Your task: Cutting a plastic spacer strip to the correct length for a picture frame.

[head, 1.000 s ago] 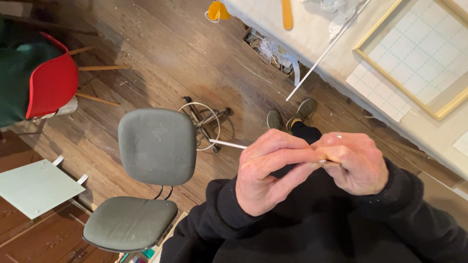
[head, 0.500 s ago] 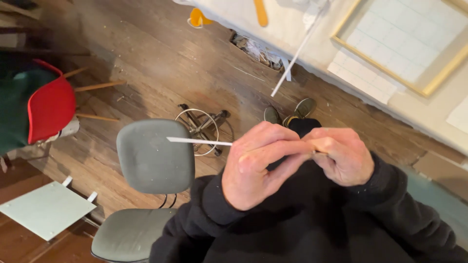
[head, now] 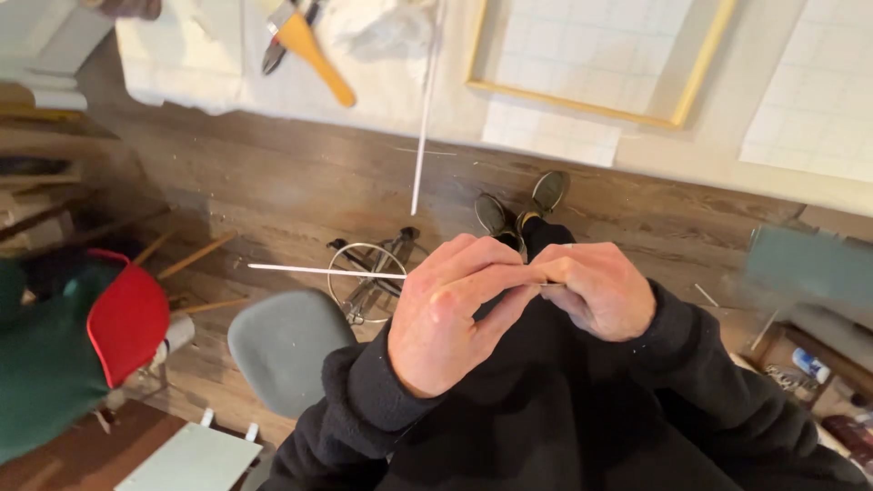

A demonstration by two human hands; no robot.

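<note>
Wooden floorboards fill the middle of the frame, with a white-covered tabletop running along the top edge and carrying a yellow-handled brush, a wooden frame over gridded paper, and a long thin white rod that hangs off the tabletop's edge toward the floor.

At centre frame the left hand and the right hand meet in front of a black sweatshirt. Both sets of fingers are closed together on a thin white stick. Its long axis lies nearly level, and its free length runs away from the left hand toward the left of the frame, ending over the floor above a grey chair. The left hand is the nearer to that free end; the right hand pinches the other end, where only a short sliver shows between the fingertips. How the stick passes through the left palm is hidden, and the right hand may be holding a small tool too, though this is hard to make out.

Dark shoes show just above the hands. A red chair draped in green cloth sits at lower left, and the blurred grey shape at right cannot be identified.
</note>
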